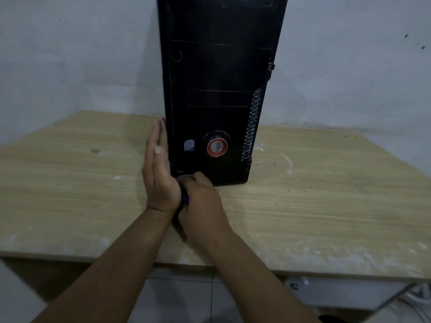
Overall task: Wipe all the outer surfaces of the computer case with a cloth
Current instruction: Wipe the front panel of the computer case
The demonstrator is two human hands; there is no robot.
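Steadying the tall black computer case [217,78] while wiping its bottom front corner.
It stands upright on the pale wooden surface [303,206]; the left hand [158,178] presses straight fingers [161,132] against its side, and the right hand [203,201] bunches a dark cloth [184,198]. Shoving hard could skid or tip it.

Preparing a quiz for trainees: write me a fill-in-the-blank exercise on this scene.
The computer case stands upright on a ___ table.
The left hand lies against the case's side with fingers ___.
The right hand grips a dark cloth at the case's ___ front edge.
The ring around the power button is ___.
Missing: wooden; straight; bottom; red.
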